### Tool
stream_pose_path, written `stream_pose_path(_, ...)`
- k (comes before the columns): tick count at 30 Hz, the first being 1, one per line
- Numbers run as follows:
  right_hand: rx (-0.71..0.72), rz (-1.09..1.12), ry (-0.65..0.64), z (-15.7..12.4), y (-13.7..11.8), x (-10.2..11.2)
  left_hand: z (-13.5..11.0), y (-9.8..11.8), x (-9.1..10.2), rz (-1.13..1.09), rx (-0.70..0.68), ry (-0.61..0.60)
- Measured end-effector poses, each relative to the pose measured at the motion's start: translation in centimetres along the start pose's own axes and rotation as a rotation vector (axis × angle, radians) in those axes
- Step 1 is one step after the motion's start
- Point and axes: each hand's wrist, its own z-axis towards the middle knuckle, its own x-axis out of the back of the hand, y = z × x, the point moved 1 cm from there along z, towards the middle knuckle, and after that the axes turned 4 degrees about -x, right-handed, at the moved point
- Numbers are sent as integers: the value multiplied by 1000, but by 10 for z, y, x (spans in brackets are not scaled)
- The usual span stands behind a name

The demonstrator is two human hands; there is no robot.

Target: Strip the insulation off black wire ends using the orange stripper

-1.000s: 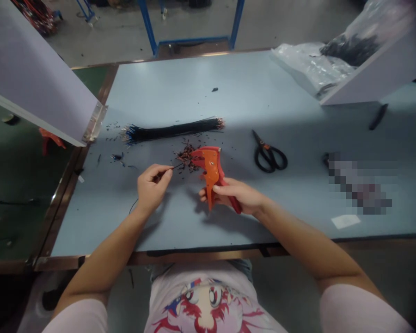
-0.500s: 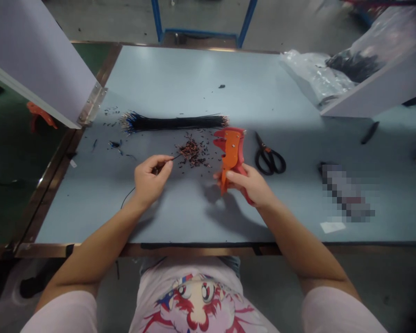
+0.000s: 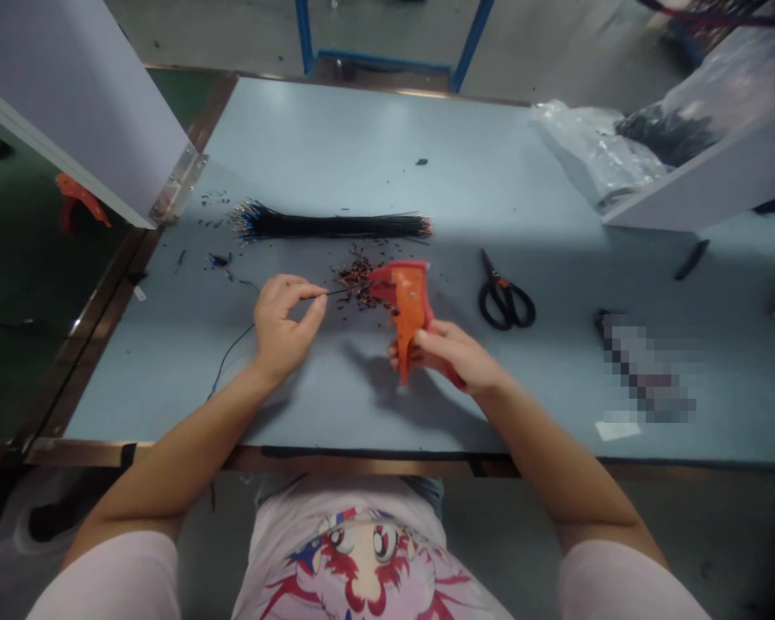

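My left hand (image 3: pixel 289 323) pinches a thin black wire (image 3: pixel 227 355) between thumb and fingers. One end of the wire points right, over a pile of small copper-coloured and black scraps (image 3: pixel 355 280); the other trails down past my wrist. Wrapped round the handles of an orange and red wire stripper (image 3: pixel 412 297), my right hand (image 3: pixel 455 351) holds it with the jaws facing left, close to the wire's tip. Whether the tip is between the jaws I cannot tell. Behind the pile lies a long bundle of black wires (image 3: pixel 336 226), with blue and silvery ends at left and coppery ends at right.
Black-handled scissors (image 3: pixel 507 301) lie right of the stripper. A pixelated object (image 3: pixel 646 362) and a white paper slip (image 3: pixel 618 430) are farther right. Clear plastic bags (image 3: pixel 607 146) sit at the back right beside a panel. Short wire offcuts (image 3: pixel 218 261) lie at left.
The wire stripper in my right hand has moved left and slightly down, its jaws now near the wire's tip. My left hand still pinches the wire. The view has shifted slightly.
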Motion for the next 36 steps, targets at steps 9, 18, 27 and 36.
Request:
stream_pose_path(9,-78,83,-30,2,11,-12,0,-1,1,19,-6,-23)
stream_pose_path(18,-80,85,-94,1,15,-14,-5,5,-3,11,-43,-79)
stream_pose_path(27,-74,70,-103,-1,14,-18,-7,10,-3,-68,-22,-121)
stream_pose_path(36,-73,52,-158,-4,9,-18,-4,12,-4,-180,60,-162)
